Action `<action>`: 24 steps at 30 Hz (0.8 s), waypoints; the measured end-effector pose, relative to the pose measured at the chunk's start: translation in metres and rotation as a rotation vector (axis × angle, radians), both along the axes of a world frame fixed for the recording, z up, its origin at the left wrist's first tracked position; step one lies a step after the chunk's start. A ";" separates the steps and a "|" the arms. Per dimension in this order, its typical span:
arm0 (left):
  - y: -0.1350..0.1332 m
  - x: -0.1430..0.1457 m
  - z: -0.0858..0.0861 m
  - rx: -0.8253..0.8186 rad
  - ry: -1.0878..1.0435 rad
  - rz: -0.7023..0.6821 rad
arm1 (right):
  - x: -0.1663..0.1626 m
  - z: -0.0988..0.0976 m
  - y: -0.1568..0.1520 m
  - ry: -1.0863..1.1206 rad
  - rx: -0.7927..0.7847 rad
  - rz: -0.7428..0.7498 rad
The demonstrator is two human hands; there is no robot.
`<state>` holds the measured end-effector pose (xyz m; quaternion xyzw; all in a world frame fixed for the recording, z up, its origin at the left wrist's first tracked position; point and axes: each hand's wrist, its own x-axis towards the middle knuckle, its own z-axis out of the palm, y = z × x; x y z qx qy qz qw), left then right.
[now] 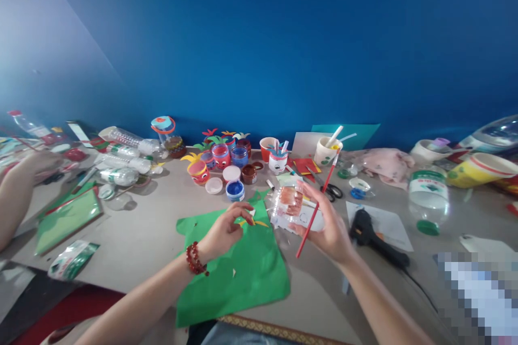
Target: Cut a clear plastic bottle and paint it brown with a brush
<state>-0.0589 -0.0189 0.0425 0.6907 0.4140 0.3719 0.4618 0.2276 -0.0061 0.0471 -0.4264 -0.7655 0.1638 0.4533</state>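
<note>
My right hand [329,226] holds a clear plastic bottle piece [295,207] with orange paint on it, and a red-handled paintbrush [318,206] that slants up across the same hand. My left hand [224,230], with a red bead bracelet at the wrist, pinches a small yellow and white scrap [253,220] just above a green paper sheet [238,267] lying on the table. Both hands hover close together over the sheet's upper right part.
Open paint pots [234,190] and decorated jars [220,155] stand behind the sheet. A black glue gun [370,237], scissors [332,190], cups with brushes [327,151], and clear bottles [121,164] lie around. Another person's arm [16,194] reaches in at the left. A blue wall rises behind the table.
</note>
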 end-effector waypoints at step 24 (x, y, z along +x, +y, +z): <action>0.027 0.040 -0.027 0.340 0.778 -0.018 | 0.000 0.004 0.000 -0.035 0.031 -0.006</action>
